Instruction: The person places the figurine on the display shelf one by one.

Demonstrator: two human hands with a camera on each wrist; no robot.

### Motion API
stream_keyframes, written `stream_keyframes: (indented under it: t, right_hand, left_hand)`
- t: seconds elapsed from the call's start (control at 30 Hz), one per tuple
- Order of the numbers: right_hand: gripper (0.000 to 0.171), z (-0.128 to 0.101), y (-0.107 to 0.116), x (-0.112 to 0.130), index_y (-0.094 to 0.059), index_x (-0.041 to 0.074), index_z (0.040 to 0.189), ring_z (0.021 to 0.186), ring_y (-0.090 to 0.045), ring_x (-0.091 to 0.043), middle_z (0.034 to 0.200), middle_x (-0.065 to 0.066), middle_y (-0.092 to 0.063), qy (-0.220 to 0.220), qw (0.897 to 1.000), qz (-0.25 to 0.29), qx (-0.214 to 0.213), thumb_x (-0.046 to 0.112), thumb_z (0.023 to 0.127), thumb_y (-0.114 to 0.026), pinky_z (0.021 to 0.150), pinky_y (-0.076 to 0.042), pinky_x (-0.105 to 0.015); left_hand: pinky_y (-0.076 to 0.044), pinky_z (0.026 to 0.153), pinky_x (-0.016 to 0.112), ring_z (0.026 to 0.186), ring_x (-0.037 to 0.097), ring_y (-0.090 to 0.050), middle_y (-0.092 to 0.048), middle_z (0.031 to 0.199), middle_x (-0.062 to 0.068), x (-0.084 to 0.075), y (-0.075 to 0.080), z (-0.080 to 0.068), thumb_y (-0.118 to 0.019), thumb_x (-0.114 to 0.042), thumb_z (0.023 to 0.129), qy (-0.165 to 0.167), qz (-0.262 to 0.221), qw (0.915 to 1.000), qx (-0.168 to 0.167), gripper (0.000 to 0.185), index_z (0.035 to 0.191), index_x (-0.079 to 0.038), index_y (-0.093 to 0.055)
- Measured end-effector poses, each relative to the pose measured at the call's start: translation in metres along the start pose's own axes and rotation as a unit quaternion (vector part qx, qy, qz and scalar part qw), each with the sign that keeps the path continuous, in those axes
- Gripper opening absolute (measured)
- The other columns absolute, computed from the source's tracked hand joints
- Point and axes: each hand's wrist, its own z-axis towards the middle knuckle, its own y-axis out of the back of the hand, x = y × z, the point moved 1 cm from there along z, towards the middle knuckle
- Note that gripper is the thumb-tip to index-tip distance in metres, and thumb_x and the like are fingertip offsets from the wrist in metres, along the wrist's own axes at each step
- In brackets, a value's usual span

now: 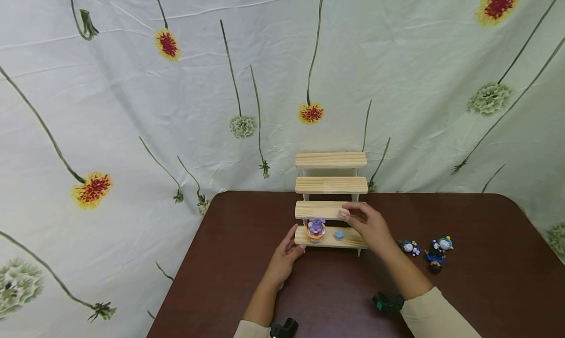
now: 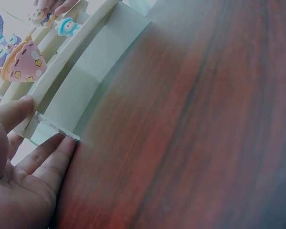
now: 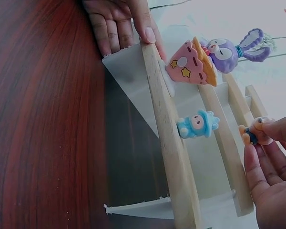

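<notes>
A four-tier stepped wooden shelf (image 1: pixel 331 185) stands on a dark brown table (image 1: pixel 335 299). On its lowest tier sit a purple bunny figure in a pink and orange cup (image 1: pixel 316 228) (image 3: pixel 205 59) and a small blue figure (image 1: pixel 339 235) (image 3: pixel 198 125). My left hand (image 1: pixel 296 242) (image 2: pixel 46 123) rests against the shelf's left end, thumb on the lowest tier's edge, fingers straight along the side panel. My right hand (image 1: pixel 346 214) (image 3: pixel 264 143) pinches a small orange figure (image 3: pixel 252 132) at the second tier from the bottom.
Two more small figures, one white and blue (image 1: pixel 410 247) and one dark blue with a teal head (image 1: pixel 437 253), lie on the table right of the shelf. A floral cloth (image 1: pixel 176 107) hangs behind the table. The table's left edge runs near my left forearm.
</notes>
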Motion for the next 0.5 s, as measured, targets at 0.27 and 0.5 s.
stream_keyframes:
  t: [0.27, 0.5]
  right_hand:
    - [0.033, 0.005, -0.003, 0.004, -0.067, 0.008, 0.127, 0.120, -0.065, -0.030, 0.128, -0.013, -0.064, 0.008, 0.999, -0.034, 0.003, 0.024, 0.098, -0.069, 0.092, -0.055, -0.017]
    - [0.029, 0.015, -0.007, 0.008, -0.066, 0.009, 0.126, 0.112, -0.068, -0.031, 0.127, -0.013, -0.062, 0.000, 0.999, -0.035, 0.020, 0.015, 0.098, -0.068, 0.086, -0.058, -0.022]
  left_hand:
    - [-0.047, 0.112, 0.037, 0.133, 0.026, -0.054, -0.046, 0.155, 0.021, 0.002, 0.000, 0.001, -0.060, -0.022, 0.103, 0.000, -0.003, 1.0000, 0.000, 0.070, 0.163, -0.021, -0.024]
    - [-0.047, 0.112, 0.038, 0.134, 0.028, -0.053, -0.045, 0.156, 0.021, 0.001, 0.000, 0.000, -0.061, -0.022, 0.102, -0.003, -0.002, 1.0000, -0.002, 0.069, 0.162, -0.024, -0.026]
